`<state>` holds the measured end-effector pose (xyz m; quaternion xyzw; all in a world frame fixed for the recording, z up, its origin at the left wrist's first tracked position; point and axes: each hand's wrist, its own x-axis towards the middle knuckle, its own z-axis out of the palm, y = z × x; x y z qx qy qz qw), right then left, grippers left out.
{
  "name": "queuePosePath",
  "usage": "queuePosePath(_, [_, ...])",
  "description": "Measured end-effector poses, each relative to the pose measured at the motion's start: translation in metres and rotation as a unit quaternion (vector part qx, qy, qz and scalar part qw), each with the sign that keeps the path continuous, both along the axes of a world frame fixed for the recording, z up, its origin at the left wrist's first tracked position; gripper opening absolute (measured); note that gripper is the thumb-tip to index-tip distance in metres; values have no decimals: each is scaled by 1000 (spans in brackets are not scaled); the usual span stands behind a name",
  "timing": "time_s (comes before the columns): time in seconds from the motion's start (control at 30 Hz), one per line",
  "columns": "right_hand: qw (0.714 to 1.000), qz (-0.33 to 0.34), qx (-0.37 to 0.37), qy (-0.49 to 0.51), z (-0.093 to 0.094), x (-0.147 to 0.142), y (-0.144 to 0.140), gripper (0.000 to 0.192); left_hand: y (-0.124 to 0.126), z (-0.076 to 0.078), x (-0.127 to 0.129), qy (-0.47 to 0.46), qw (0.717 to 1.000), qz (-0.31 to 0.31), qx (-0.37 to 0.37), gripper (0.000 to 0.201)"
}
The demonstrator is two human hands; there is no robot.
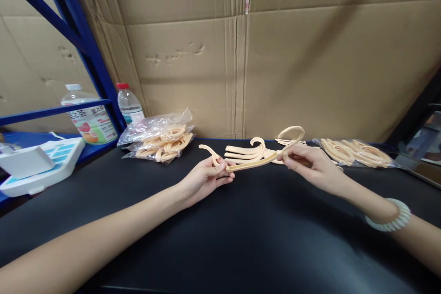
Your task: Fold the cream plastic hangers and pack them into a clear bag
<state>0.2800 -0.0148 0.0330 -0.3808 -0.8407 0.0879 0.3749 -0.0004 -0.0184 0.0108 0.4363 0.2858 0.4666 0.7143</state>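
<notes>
A peach-coloured plastic clothes hanger point(253, 164) is held up between my two hands, just above the black table. My left hand point(210, 175) pinches its left end, where a short curved piece rises from between thumb and fingers. Gripping the other side is my right hand point(312, 165), close to a large curved loop that stands up over the fingers. Right behind the held one lie several more hangers point(241, 150) of the same colour, partly hidden by it and by my right hand.
A clear bag of hangers point(163, 140) lies at the back left, and bagged hangers point(354, 151) at the back right. Two bottles point(129, 103) and a white tray with blue compartments point(65, 156) stand left by a blue metal frame point(93, 64). Cardboard point(193, 69) walls the back.
</notes>
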Motion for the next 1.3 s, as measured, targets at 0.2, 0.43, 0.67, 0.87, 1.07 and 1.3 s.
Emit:
queuePosePath(0.2, [999, -11, 49, 12, 0, -4, -4, 19, 3, -1, -4, -13, 1000, 7, -15, 13])
queuePosePath(0.43, [997, -22, 71, 4, -6, -3, -4, 18, 1, -3, -2, -5, 999, 31, -11, 14])
queuePosePath(0.67, [993, -29, 113, -14, -11, -4, -7, 13, 3, -7, -3, 6, 998, 54, 13, 22])
queuePosePath(0.87, [993, -42, 105, -27, -12, -4, -7, 15, 0, -5, 2, 10, 996, 89, 21, 29])
queuePosePath(1.07, [992, -28, 116, -29, -11, -11, -12, 14, -1, -7, 3, 15, 992, 120, 48, 28])
queuePosePath(1.3, [995, -72, 61, -4, -5, -17, -15, 19, -3, -8, 0, 23, 993, 111, 44, 26])
